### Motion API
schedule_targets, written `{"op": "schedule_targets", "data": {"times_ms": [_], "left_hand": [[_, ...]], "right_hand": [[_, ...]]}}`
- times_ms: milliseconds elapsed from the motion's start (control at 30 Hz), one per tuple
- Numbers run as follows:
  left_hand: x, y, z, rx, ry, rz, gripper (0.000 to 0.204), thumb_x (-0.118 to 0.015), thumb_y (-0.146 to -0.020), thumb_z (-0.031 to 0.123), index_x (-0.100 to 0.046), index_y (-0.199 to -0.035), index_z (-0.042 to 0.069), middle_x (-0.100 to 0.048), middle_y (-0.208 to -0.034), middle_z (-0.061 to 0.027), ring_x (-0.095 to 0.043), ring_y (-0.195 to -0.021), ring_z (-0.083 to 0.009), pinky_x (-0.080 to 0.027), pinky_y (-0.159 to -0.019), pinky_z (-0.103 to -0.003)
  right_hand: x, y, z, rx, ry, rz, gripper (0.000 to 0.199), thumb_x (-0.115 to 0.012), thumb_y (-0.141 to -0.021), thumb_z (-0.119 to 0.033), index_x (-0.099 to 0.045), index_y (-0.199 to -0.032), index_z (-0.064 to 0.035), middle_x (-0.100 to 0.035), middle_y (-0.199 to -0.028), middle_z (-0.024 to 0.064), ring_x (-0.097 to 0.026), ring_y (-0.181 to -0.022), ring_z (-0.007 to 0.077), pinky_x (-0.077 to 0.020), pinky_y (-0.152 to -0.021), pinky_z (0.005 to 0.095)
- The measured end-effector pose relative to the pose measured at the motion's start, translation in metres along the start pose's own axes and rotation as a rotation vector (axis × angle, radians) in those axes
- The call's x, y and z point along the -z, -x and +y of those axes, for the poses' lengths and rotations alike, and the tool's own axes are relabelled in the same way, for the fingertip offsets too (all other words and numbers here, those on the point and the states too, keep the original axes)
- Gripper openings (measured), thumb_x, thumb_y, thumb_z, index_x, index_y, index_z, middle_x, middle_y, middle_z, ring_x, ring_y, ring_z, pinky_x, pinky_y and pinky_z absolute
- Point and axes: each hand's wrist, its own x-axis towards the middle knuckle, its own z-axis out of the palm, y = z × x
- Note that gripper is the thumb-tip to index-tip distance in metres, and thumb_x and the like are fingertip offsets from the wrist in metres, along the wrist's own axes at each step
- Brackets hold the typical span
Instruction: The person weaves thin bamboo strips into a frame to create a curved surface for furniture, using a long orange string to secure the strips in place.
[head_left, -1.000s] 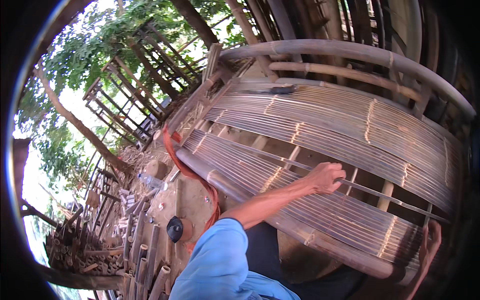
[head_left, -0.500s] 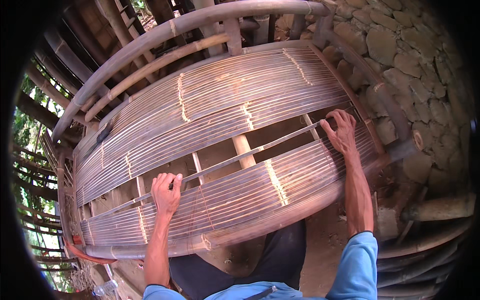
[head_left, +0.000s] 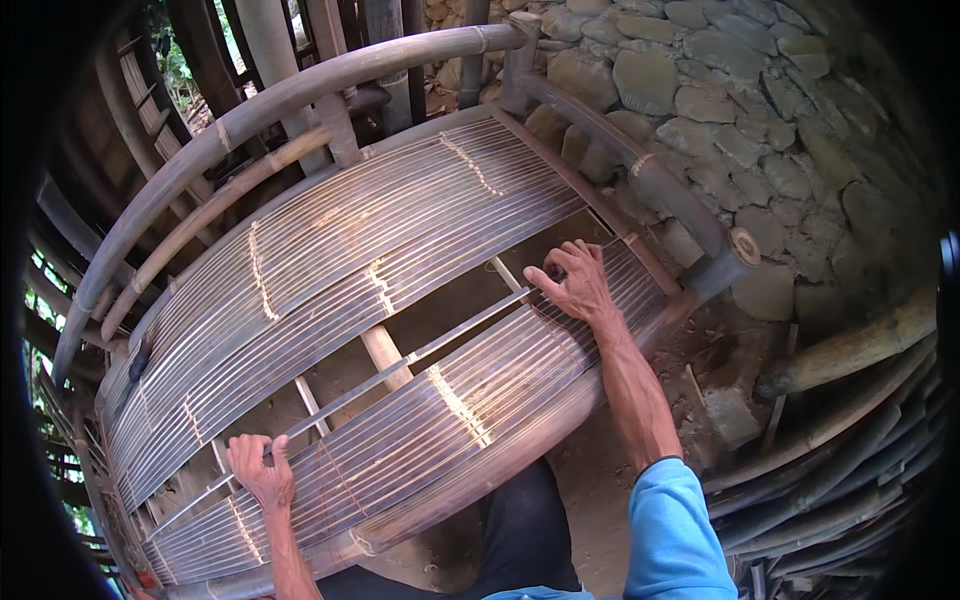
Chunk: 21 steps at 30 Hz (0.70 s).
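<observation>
A long, thin bamboo strip [head_left: 465,328] runs lengthwise over the gap in the slatted bench seat [head_left: 330,215]. Near its left part my left hand [head_left: 262,475] is closed round it, resting by the front slats. My right hand [head_left: 580,288] grips the strip toward the right end, thumb and fingers curled; its fingers partly hide the strip there. Under the strip a thick pale bamboo crosspiece [head_left: 378,345] and several thinner ones span the gap. Pale lashing [head_left: 455,400] binds the front slats, and thin reddish cord [head_left: 335,465] lies over them.
A curved bamboo back rail [head_left: 290,98] bounds the bench's far side, with a thick front rail [head_left: 480,490] nearest me. A stone wall [head_left: 700,110] rises at the right, with bamboo poles [head_left: 850,345] stacked below it. A small dark object [head_left: 138,360] lies at the seat's left end.
The view has swung right, so the bench sits farther left in it. My right hand has turned slightly and its thumb shows more. Both hands remain on the strip.
</observation>
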Motion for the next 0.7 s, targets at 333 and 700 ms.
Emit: {"op": "schedule_targets", "data": {"times_ms": [333, 700], "left_hand": [[-0.006, -0.017, 0.004, 0.044, 0.266, -0.375, 0.036, -0.070, -0.096, 0.031, -0.063, -0.074, 0.003, -0.053, -0.072, -0.0105, -0.050, -0.068, -0.0318, -0.039, -0.069, -0.041], [-0.007, -0.018, 0.010, -0.031, 0.288, -0.371, 0.046, -0.066, -0.100, 0.041, -0.060, -0.074, 0.004, -0.048, -0.069, -0.0092, -0.048, -0.066, -0.0298, -0.037, -0.066, -0.040]], "right_hand": [[0.002, 0.003, 0.007, -0.033, 0.006, -0.139, 0.050, -0.070, -0.089, -0.052, -0.075, -0.085, -0.0022, -0.067, -0.090, 0.0122, -0.061, -0.100, 0.0313, -0.0419, -0.098, 0.0443], [-0.005, -0.002, 0.013, -0.073, 0.081, -0.138, 0.052, -0.065, -0.092, -0.048, -0.073, -0.083, 0.0027, -0.067, -0.092, 0.0169, -0.061, -0.104, 0.0370, -0.0378, -0.107, 0.0472]]}}
